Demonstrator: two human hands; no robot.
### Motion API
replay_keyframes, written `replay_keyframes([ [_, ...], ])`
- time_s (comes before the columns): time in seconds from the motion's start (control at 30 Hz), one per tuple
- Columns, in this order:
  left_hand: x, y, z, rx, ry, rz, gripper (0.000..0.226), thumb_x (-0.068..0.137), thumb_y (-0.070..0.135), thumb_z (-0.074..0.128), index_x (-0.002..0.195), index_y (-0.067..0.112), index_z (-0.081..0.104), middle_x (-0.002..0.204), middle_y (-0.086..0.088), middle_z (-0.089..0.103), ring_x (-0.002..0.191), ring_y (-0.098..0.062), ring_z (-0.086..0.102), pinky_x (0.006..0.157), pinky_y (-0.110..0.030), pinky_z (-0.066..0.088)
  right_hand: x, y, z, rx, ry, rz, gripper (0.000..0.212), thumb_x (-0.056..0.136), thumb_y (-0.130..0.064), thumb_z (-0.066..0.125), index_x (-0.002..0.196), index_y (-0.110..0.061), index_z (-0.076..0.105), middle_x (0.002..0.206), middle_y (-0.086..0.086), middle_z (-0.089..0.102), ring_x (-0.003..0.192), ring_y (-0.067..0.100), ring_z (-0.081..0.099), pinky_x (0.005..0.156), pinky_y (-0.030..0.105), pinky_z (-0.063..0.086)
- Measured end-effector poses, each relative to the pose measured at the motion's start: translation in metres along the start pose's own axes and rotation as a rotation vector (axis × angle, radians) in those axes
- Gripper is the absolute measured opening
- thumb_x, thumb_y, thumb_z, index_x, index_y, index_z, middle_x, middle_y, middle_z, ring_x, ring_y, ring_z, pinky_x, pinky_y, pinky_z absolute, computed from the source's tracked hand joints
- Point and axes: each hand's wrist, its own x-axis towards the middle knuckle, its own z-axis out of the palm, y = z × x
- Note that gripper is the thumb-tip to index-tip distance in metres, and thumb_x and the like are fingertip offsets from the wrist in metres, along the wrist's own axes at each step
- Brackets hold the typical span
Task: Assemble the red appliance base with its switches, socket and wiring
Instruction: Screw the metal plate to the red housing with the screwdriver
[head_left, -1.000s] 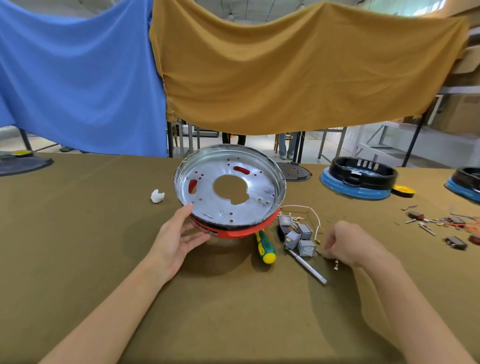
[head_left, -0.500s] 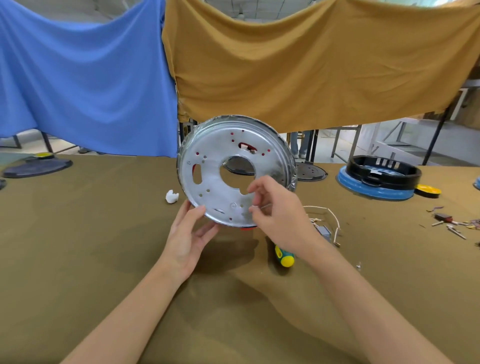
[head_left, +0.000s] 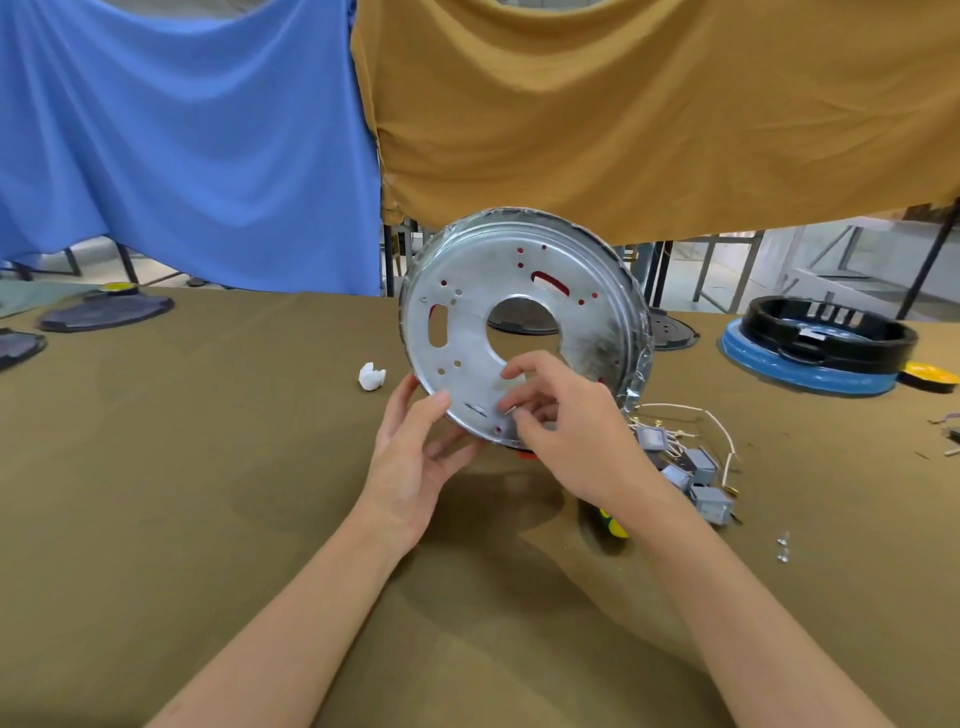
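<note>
1. At far left I see dark discs lying on the counter, below a blue cloth.
2. A white scrap lies on the counter just left of the base.
3. Left hand: its grip is on the lower left rim of the base, thumb on the metal face, fingers curled behind the rim.
4. The base is held tilted up on edge above the counter, metal face toward me, red showing through its holes.
5. Right hand: its grip is a pinch on a small metal part held against the lower face of the base. I cannot tell what the part is.
6. A screwdriver shows partly under the right forearm.
7. Grey switches with wires lie right of the base.
8. Two screws lie nearer me.
9. A black and blue base sits at far right.
</note>
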Motion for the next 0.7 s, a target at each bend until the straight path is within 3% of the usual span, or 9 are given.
replay_keyframes([
  [0.27,-0.0014,0.0004,0.0022,0.005,-0.006,0.060,0.072,0.080,0.019,0.067,0.147,0.023,0.039,0.132,-0.025,0.059,0.124,-0.040,0.057,0.099,-0.055,0.051,-0.0012,0.0012,-0.0058,-0.086,-0.027,0.021,0.017,0.088,-0.010,0.070,0.095,-0.024,0.076,0.087,-0.020,0.071,0.082,-0.002,0.066,0.078,0.011,0.051],
  [0.4,-0.0030,0.0002,0.0032,0.031,-0.012,0.087,0.073,0.080,0.013,0.072,0.145,0.026,0.041,0.121,-0.016,0.067,0.111,-0.031,0.064,0.095,-0.051,0.055,-0.0027,0.0012,-0.0058,-0.117,-0.046,0.054,0.018,0.090,-0.010,0.068,0.099,-0.021,0.079,0.086,-0.024,0.066,0.079,-0.007,0.061,0.080,0.000,0.042],
  [0.63,-0.0033,-0.0006,0.0044,0.050,-0.009,0.114,0.073,0.079,0.018,0.069,0.145,0.028,0.041,0.115,-0.016,0.066,0.105,-0.027,0.068,0.085,-0.043,0.059,-0.0030,0.0001,-0.0034,-0.116,-0.074,0.084,0.013,0.088,-0.009,0.070,0.088,-0.019,0.077,0.089,-0.008,0.071,0.083,0.006,0.062,0.077,0.015,0.048],
  [0.7,-0.0034,-0.0009,0.0049,0.050,-0.005,0.120,0.072,0.078,0.017,0.070,0.144,0.028,0.041,0.109,-0.011,0.068,0.102,-0.024,0.069,0.081,-0.039,0.059,-0.0023,0.0016,-0.0029,-0.126,-0.068,0.088,0.012,0.089,-0.010,0.069,0.087,-0.019,0.076,0.095,-0.008,0.065,0.087,0.006,0.058,0.076,0.012,0.044],
])
